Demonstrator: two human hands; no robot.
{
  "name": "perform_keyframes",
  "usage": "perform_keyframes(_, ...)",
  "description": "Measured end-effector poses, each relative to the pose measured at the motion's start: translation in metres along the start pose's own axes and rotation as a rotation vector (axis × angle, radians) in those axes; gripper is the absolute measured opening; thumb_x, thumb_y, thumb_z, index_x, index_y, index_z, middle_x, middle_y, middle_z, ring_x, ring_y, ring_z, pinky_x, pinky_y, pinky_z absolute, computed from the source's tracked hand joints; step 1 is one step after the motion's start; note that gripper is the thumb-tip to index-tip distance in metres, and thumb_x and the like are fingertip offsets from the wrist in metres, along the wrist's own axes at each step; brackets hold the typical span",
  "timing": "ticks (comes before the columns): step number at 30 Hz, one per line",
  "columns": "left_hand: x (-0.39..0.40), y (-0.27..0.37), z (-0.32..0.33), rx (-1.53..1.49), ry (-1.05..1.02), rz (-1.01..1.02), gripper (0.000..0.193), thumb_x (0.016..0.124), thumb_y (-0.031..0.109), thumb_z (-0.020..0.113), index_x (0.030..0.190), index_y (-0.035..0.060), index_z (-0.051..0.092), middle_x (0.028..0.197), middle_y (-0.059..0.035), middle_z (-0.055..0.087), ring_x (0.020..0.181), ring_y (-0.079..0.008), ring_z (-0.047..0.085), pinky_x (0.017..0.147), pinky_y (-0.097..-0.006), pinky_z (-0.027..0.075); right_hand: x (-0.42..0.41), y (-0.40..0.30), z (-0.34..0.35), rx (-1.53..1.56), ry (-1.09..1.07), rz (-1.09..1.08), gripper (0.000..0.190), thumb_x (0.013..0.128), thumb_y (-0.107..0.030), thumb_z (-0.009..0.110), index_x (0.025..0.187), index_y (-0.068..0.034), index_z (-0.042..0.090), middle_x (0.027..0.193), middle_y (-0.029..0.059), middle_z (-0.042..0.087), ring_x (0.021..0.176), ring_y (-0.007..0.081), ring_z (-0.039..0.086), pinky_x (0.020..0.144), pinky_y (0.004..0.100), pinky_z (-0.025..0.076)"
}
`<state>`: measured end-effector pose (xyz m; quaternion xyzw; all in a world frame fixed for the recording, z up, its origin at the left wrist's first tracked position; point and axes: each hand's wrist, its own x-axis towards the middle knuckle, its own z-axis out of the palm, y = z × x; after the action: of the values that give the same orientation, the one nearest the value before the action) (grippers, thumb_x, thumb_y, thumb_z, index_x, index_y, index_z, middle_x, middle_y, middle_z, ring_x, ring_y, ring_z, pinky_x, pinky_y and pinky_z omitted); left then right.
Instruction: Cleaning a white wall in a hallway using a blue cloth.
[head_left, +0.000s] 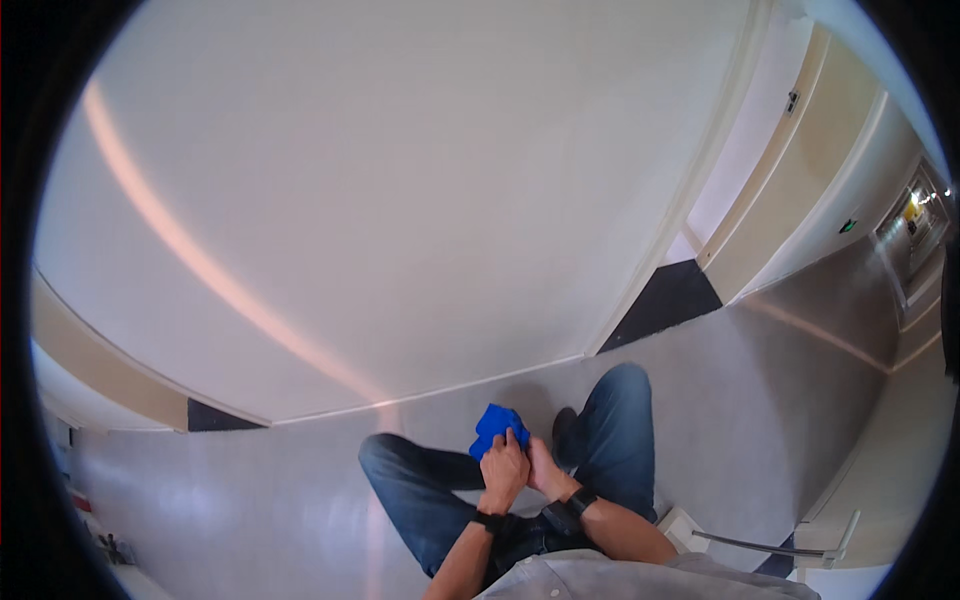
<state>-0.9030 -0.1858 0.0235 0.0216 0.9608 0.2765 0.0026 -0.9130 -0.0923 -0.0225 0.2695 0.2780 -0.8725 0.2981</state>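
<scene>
A crumpled blue cloth (495, 426) is held out in front of me, low between my spread knees. My left hand (505, 471) and my right hand (544, 469) are close together at its lower edge, with the fingers partly over it. I cannot tell from the picture which arm is crossed over, but the hand nearer the picture's left has its fingers laid on top of the cloth. The other hand grips its right side, with its fingertips partly hidden. Both wrists wear black bands.
A pale wall (420, 225) rises before me from the grey floor (247, 495). An open doorway with a dark threshold (664, 304) is at the right, and a corridor runs beyond. Beside my right hip stands a white object with a thin curved rod (757, 545).
</scene>
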Motion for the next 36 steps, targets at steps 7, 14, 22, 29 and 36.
perform_keyframes(7, 0.041, 0.053, -0.110, -0.168, -0.005, 0.399, 0.046, 0.087, 0.024, 0.066, 0.125, -0.0005, 0.059, 0.104, -0.0198, 0.064, 0.088, -0.0393, 0.067, 0.071, -0.0473, 0.055, -0.042, -0.092, 0.090, 0.167, -0.250, -0.319, 0.060, 0.106, -0.049, 0.032, 0.146, -0.007, 0.048, 0.146, 0.0131, 0.053, 0.133, 0.0325, 0.050, 0.116, 0.0485, 0.034)
perform_keyframes(14, 0.130, 0.083, -0.307, -0.245, 0.667, 0.591, 0.037, 0.082, 0.009, 0.073, 0.117, 0.0021, 0.063, 0.117, -0.0177, 0.063, 0.102, -0.0375, 0.065, 0.082, -0.0434, 0.055, -0.149, -0.302, 0.268, -0.086, -0.649, -1.532, 0.064, 0.107, -0.048, 0.033, 0.151, -0.001, 0.037, 0.149, 0.0121, 0.049, 0.136, 0.0255, 0.047, 0.116, 0.0395, 0.033)
perform_keyframes(22, 0.196, 0.134, -0.404, 0.204, 1.192, 0.907, 0.040, 0.088, 0.001, 0.063, 0.127, 0.0068, 0.055, 0.145, -0.0197, 0.050, 0.133, -0.0436, 0.046, 0.106, -0.0539, 0.040, -0.167, -0.360, 0.442, -1.437, 0.439, -2.668, 0.062, 0.081, -0.034, 0.074, 0.139, -0.019, 0.058, 0.161, 0.0102, 0.032, 0.150, 0.0416, 0.019, 0.111, 0.0733, 0.013)
perform_keyframes(29, 0.248, 0.119, -0.392, 0.534, 1.194, 0.760, 0.031, 0.093, 0.022, 0.059, 0.123, 0.0138, 0.062, 0.157, -0.0172, 0.038, 0.148, -0.0411, 0.026, 0.120, -0.0591, 0.009, -0.208, -0.409, 0.479, -1.575, 0.355, -2.866, 0.059, 0.085, -0.043, 0.069, 0.138, -0.019, 0.059, 0.158, 0.0065, 0.036, 0.149, 0.0383, 0.022, 0.116, 0.0678, 0.011)
perform_keyframes(36, 0.260, 0.112, -0.390, 0.535, 1.220, 0.758, 0.028, 0.097, 0.027, 0.054, 0.120, 0.0152, 0.064, 0.155, -0.0160, 0.040, 0.148, -0.0391, 0.028, 0.123, -0.0544, 0.004, -0.300, -0.537, 0.512, -1.044, 1.032, -2.820, 0.060, 0.101, -0.050, 0.047, 0.148, -0.013, 0.045, 0.160, 0.0135, 0.032, 0.145, 0.0445, 0.026, 0.115, 0.0644, 0.019)
